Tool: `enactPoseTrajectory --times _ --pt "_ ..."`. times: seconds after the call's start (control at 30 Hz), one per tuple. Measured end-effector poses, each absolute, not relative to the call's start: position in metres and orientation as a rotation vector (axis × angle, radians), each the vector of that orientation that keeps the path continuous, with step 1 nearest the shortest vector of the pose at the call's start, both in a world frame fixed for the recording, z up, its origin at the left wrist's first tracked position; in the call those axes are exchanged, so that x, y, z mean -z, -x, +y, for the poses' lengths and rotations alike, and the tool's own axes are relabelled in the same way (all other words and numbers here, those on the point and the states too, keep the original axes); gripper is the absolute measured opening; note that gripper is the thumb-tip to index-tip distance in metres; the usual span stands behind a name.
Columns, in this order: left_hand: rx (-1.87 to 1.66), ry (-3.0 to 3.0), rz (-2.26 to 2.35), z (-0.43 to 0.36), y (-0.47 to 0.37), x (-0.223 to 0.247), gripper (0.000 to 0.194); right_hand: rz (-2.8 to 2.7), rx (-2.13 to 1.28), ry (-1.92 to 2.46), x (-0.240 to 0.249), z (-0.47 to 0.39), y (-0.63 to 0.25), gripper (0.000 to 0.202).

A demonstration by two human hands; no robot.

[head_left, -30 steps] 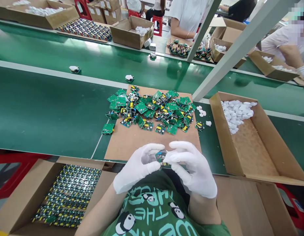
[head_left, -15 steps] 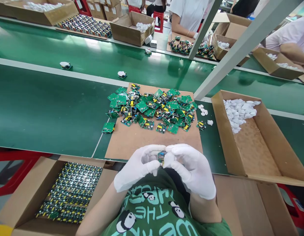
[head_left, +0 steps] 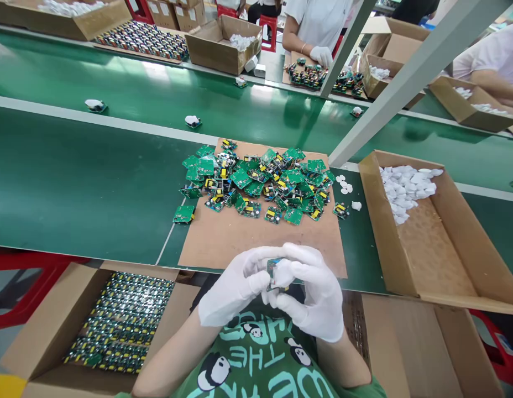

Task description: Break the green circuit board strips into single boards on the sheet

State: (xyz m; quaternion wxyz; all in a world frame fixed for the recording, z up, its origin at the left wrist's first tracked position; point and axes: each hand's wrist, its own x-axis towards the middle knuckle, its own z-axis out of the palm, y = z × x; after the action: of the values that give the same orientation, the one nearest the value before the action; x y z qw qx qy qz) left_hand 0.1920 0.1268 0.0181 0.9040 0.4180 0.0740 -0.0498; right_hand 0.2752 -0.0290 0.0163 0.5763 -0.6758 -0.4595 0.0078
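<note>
Both of my hands wear white gloves and meet close to my body, over the near edge of the cardboard sheet (head_left: 223,243). My left hand (head_left: 237,287) grips a small circuit board (head_left: 272,265) by its side, fingers partly hiding it. With thumb and fingers my right hand (head_left: 317,293) presses a white, soft-looking piece (head_left: 283,273) against that board. Beyond my hands, a heap of green circuit boards (head_left: 256,177) with yellow and black parts covers the far part of the sheet.
A cardboard box (head_left: 441,249) of white pieces stands at right. Below left, a carton (head_left: 53,326) holds rows of boards. A slanting metal post (head_left: 389,94) rises beyond the sheet. Boards with white pieces lie on the green conveyor belt (head_left: 144,94); people sit across it.
My right hand has shifted left and turned, its fingers now lower around the white piece. Boards on the belt have moved left. A co-worker's gloved hand has come into view over their boards.
</note>
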Motion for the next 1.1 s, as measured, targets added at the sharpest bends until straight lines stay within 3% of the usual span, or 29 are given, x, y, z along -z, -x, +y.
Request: enactPoseTrajectory --times 0.1,0.23,0.33,0.6,0.9,1.1 --pt "0.117 -0.861 0.16 0.127 -0.191 -0.02 0.052 -1.113 0.054 1.616 -0.014 -0.029 -0.277 0.04" --pt "0.185 -0.989 0.113 0.133 -0.191 -0.027 0.06 -1.209 0.071 1.609 -0.014 -0.029 -0.28 0.052" --pt "0.238 -1.138 0.137 0.135 -0.191 -0.035 0.048 -1.287 0.076 1.61 -0.013 -0.028 -0.283 0.054" --pt "0.253 -1.152 0.066 0.132 -0.19 -0.035 0.038 -1.369 0.245 1.412 -0.009 -0.016 -0.29 0.034" --pt "0.13 -0.92 0.216 0.11 -0.188 -0.025 0.034 -1.247 0.239 1.409 -0.001 -0.017 -0.284 0.042" --pt "0.285 -0.999 0.159 0.117 -0.186 -0.021 0.036 -1.376 0.311 1.494 -0.002 -0.02 -0.282 0.031"
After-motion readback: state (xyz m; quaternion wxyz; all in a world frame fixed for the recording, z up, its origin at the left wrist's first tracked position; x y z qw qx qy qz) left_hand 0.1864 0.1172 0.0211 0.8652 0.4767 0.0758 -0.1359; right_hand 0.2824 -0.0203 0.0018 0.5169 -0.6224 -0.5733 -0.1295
